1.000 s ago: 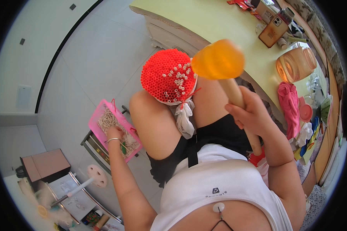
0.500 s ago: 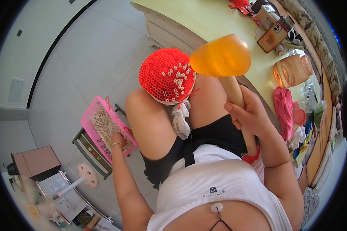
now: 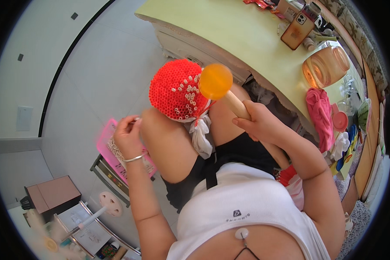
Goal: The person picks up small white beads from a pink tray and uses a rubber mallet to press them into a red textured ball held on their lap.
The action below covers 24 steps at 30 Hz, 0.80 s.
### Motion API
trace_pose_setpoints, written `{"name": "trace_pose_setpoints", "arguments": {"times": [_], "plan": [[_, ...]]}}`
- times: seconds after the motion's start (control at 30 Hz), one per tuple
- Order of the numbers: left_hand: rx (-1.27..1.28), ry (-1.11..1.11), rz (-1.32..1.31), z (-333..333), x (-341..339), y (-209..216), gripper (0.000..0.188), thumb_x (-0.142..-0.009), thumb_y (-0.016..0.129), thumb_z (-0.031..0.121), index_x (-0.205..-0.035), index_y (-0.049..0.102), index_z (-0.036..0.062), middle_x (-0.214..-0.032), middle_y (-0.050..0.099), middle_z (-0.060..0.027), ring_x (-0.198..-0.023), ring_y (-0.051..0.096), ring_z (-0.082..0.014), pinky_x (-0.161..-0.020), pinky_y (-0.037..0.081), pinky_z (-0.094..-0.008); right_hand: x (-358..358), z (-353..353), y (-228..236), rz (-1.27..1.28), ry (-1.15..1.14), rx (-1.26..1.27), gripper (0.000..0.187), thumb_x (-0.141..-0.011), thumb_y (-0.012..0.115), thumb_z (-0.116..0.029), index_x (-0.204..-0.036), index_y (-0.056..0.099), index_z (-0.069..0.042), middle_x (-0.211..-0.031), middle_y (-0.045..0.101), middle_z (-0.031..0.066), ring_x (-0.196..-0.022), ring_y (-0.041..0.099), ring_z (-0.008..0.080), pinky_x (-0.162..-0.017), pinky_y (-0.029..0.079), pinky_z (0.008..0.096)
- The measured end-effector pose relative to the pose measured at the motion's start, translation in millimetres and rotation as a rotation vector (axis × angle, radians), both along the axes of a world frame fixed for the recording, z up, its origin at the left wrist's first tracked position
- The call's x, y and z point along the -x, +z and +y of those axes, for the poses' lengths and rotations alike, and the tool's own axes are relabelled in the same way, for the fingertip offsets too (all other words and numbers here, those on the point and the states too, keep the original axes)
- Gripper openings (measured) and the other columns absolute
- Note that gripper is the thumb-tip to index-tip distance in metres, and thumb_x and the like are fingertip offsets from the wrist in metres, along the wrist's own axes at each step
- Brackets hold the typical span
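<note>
Between my thighs rests a round bundle of red tubes (image 3: 171, 89), with several short pale sticks (image 3: 190, 96) standing in its right part and a white bag tied beneath with red string. My right hand (image 3: 261, 119) is closed round the wooden handle of a mallet (image 3: 216, 81). Its rounded orange head hangs above the bundle's right edge. By my left knee is my left hand (image 3: 128, 132), fingers pinched together; a tiny whitish spot shows at the tips, too small to make out. Below that hand, a pink basket (image 3: 103, 139) of pale sticks is partly covered.
The basket sits on a small dark stool (image 3: 104, 173). At right a pale green tabletop (image 3: 229, 30) holds a phone (image 3: 297, 30), an amber jar (image 3: 327, 67) and a pink cloth (image 3: 320, 117). A white rack (image 3: 84, 223) stands lower left.
My left hand has come up out of the basket to beside my left knee. My right hand has lowered the mallet, bringing its head left and down towards the red bundle.
</note>
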<state>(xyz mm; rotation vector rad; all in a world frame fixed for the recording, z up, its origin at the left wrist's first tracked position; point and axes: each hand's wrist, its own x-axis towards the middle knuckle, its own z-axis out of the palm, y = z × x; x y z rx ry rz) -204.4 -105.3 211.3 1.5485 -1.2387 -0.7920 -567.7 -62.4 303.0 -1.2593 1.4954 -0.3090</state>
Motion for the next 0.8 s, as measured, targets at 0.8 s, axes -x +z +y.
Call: {"name": "trace_pose_setpoints", "arguments": {"times": [0.8], "plan": [[0.351,-0.593,-0.779,-44,170,26,0.01,-0.078,0.07,0.002,-0.088,0.069,0.0012,-0.082,0.064,-0.0143,-0.08,0.064,-0.033,-0.072,0.052,-0.0404,37,42,-26,-0.37,-0.322,-0.016,0.018,-0.093,0.065,-0.013,-0.095,0.05,-0.004,-0.065,0.049,-0.0018,-0.045,0.049,0.0063,-0.042,0.04,0.0223]]}}
